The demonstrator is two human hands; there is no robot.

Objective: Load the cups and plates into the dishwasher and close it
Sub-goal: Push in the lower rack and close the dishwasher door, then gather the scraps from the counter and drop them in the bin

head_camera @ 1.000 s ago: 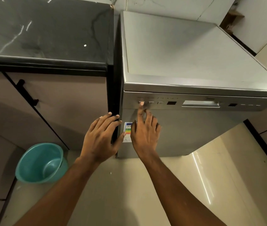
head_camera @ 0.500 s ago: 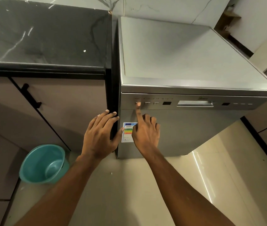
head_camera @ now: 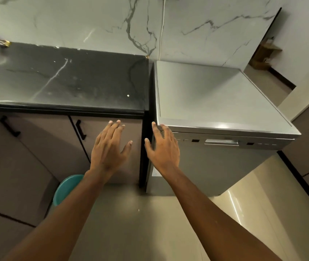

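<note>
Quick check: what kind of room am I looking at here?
Most likely a home kitchen: a freestanding steel dishwasher, door closed, stands beside a dark stone countertop over base cabinets.

A home kitchen: dark stone countertop (head_camera: 65,80), cabinets (head_camera: 102,140), marble-look wall (head_camera: 93,21), steel dishwasher (head_camera: 216,102).

Floor (head_camera: 263,219) carries dishwasher (head_camera: 216,166), teal basin (head_camera: 66,189).

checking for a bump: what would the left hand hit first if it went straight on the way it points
The left hand, fingers straight, points at the brown cabinet door just under the black countertop edge, so likely that first. The gap between them is unclear.
</note>
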